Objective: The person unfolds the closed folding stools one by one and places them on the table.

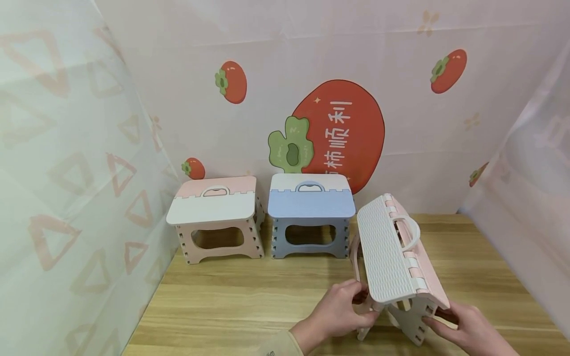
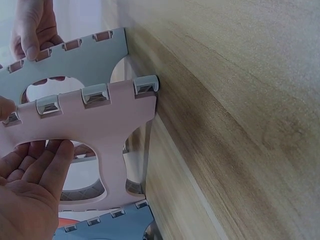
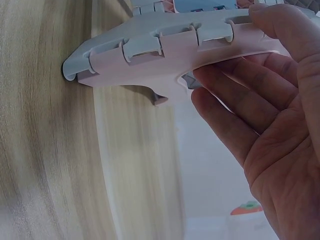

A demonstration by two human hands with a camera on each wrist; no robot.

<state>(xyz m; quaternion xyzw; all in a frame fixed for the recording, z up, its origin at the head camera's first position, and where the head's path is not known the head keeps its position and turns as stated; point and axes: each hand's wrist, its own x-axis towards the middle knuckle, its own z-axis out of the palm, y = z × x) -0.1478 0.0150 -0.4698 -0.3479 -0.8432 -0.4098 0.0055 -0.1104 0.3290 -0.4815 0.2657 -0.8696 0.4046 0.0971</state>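
A pink-and-white folding step stool (image 1: pixel 385 252) stands at the right of the table, its two-part top bent along the hinge like a roof. My left hand (image 1: pixel 338 309) grips the leg panel on its left side. In the left wrist view, fingers of the left hand (image 2: pixel 35 185) reach into the pink panel's cut-out. My right hand (image 1: pixel 467 326) holds the opposite leg panel. The right wrist view shows the right hand (image 3: pixel 280 110) with its thumb over the panel's edge and fingertips at the cut-out. The stool's white loop handle (image 1: pixel 411 235) sticks up, untouched.
Behind, a blue-and-white stool (image 1: pixel 311 205) stands unfolded, close to the bent stool. Left of it is another unfolded pink-and-white stool (image 1: pixel 209 212). The wood-grain table (image 1: pixel 213 301) is bordered by a printed cloth backdrop (image 1: pixel 178 99) at the back and both sides.
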